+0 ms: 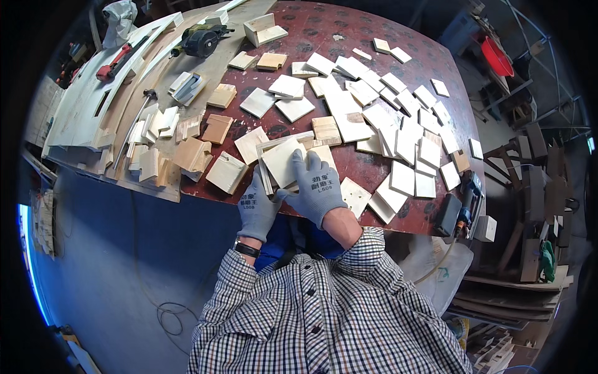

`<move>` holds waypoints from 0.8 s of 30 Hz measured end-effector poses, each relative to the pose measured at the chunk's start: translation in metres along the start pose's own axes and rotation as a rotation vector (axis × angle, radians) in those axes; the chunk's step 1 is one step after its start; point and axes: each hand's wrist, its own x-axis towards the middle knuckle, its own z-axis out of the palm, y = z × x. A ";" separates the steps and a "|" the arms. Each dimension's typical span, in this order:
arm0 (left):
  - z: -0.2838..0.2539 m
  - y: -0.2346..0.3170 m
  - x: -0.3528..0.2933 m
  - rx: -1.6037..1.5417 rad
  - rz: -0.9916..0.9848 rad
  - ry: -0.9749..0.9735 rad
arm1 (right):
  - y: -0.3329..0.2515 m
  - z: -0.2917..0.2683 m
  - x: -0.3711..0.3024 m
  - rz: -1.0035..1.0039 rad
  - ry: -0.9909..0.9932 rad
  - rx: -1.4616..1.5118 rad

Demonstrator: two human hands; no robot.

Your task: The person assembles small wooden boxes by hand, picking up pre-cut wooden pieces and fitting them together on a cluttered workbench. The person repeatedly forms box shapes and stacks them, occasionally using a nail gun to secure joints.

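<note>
We hold a small stack of pale wood squares (281, 161) at the near edge of the red table (311, 28), right in front of us. Our right hand (316, 187) lies over the stack's right side, gloved fingers (309, 163) curled on its top face, so it is the nearer hand. Our left hand (256, 209) clasps the lower left corner from below. The stack lies just ahead of both palms, its top tilted, its stacked edges fanned along the left side. The squares look thin, light, cleanly cut. More offcuts (398, 134) spread right; a hammer (132, 128) lies left.
</note>
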 end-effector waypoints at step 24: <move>0.000 0.007 0.000 -0.076 0.078 0.145 | 0.035 0.040 -0.004 -0.123 0.225 0.165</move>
